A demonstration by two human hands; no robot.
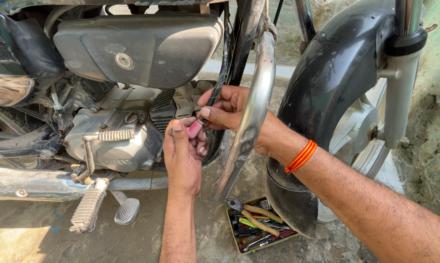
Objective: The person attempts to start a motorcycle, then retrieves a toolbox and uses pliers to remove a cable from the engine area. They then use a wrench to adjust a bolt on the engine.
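A motorcycle stands side-on in front of me, its grey engine [112, 141] at centre left. My left hand [182, 156] is closed around a small tool with a pink handle [195, 128], held close to the engine's right side. My right hand [229, 109] reaches in behind the chrome crash guard [251, 112] and pinches a thin black cable [216, 92] just above the pink handle. An orange thread band [301, 156] circles my right wrist. Where the tool's tip touches is hidden by my fingers.
The black front mudguard [327, 97], wheel and fork leg [400, 83] stand at right. A footpeg [88, 209], brake pedal [127, 211] and exhaust pipe [44, 184] sit low left. A small open tin of pliers and screwdrivers [259, 224] lies on the concrete floor below my arms.
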